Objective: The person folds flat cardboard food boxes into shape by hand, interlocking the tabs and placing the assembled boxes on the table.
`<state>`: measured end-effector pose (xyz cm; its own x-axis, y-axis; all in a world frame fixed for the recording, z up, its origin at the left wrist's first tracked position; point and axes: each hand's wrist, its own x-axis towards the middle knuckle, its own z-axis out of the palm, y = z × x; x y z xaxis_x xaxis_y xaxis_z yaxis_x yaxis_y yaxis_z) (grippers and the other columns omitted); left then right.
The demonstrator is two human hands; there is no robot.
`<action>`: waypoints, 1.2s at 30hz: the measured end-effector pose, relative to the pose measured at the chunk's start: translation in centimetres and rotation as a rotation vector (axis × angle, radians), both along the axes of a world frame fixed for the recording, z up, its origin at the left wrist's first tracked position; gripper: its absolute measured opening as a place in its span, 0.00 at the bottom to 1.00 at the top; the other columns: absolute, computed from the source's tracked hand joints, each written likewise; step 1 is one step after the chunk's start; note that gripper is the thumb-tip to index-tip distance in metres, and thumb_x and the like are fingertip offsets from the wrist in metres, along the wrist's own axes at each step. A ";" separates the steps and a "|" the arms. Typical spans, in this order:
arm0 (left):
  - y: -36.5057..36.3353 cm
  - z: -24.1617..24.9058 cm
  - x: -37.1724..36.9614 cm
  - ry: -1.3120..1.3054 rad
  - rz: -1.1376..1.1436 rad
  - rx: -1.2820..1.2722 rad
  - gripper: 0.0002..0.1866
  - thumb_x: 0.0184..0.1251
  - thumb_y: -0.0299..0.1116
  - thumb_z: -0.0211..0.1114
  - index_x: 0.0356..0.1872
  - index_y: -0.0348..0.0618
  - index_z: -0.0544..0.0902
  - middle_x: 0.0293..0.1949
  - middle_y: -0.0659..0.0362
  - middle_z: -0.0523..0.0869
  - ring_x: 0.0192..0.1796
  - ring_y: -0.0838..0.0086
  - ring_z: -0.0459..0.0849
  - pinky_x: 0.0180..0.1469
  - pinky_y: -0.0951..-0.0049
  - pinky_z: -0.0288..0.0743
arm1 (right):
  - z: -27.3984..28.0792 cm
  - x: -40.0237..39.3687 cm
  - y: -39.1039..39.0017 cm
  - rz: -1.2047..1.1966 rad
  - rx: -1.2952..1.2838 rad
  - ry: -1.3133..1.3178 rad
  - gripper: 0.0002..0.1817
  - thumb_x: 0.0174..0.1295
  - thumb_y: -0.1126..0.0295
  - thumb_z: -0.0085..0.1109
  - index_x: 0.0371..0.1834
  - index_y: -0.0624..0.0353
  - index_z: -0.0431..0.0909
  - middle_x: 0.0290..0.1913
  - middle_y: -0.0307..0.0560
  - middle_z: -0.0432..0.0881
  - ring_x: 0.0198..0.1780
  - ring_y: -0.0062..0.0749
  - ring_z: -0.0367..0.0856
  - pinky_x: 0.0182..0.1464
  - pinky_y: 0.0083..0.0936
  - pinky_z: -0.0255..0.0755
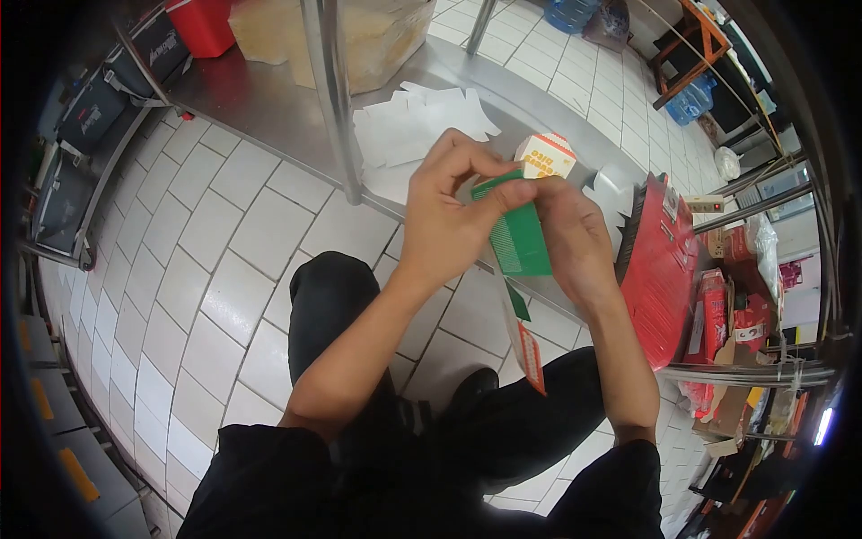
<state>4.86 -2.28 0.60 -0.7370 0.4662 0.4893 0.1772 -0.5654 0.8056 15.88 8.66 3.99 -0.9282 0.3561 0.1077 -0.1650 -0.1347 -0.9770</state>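
Both of my hands hold a green printed cardboard carton (523, 244) in front of my knees. My left hand (449, 202) pinches its upper edge between thumb and fingers. Beside it my right hand (575, 238) grips the carton's right side, fingertips near the left thumb. A long flap (528, 357) with a red-and-white patterned edge hangs below the green panel. Just beyond my fingers shows a white carton piece (548, 158) with orange lettering and a red striped edge. White cardboard blanks (417, 130) lie on the metal shelf (238, 94) ahead of my left hand.
A metal post (330, 99) rises from the shelf to the left of my hands. Behind it sits a large wrapped bundle (359, 36). A red plastic-wrapped pack (660, 269) stands close to my right arm. Grey crates (90, 112) stand at the far left.
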 end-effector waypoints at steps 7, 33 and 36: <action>-0.2 0.2 -0.4 0.230 0.142 -0.149 0.03 0.58 0.27 0.72 0.30 0.40 0.85 0.39 0.57 0.81 0.41 0.70 0.79 0.47 0.74 0.71 | 0.9 0.4 0.3 -0.171 0.742 -0.133 0.06 0.67 0.74 0.61 0.43 0.63 0.78 0.39 0.41 0.84 0.35 0.19 0.80 0.41 0.19 0.74; -0.6 2.0 0.3 -0.543 -0.226 0.121 0.18 0.75 0.28 0.55 0.62 0.33 0.69 0.53 0.50 0.81 0.53 0.65 0.85 0.57 0.63 0.82 | 0.3 0.2 2.2 -0.624 0.498 0.032 0.12 0.65 0.65 0.65 0.36 0.61 0.72 0.43 0.51 0.83 0.42 0.30 0.82 0.43 0.23 0.75; -0.7 1.8 0.4 -0.382 -0.158 -0.014 0.18 0.76 0.29 0.55 0.62 0.32 0.69 0.53 0.50 0.81 0.52 0.67 0.85 0.55 0.66 0.84 | 1.6 0.4 2.4 -0.734 1.089 0.260 0.15 0.56 0.68 0.73 0.39 0.60 0.76 0.45 0.48 0.82 0.46 0.33 0.79 0.46 0.27 0.72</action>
<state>5.26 -2.96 2.43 -0.7834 0.5926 0.1875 -0.2239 -0.5505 0.8043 16.29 11.05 5.55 -0.4699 0.3806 0.7964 -0.0592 0.8866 -0.4587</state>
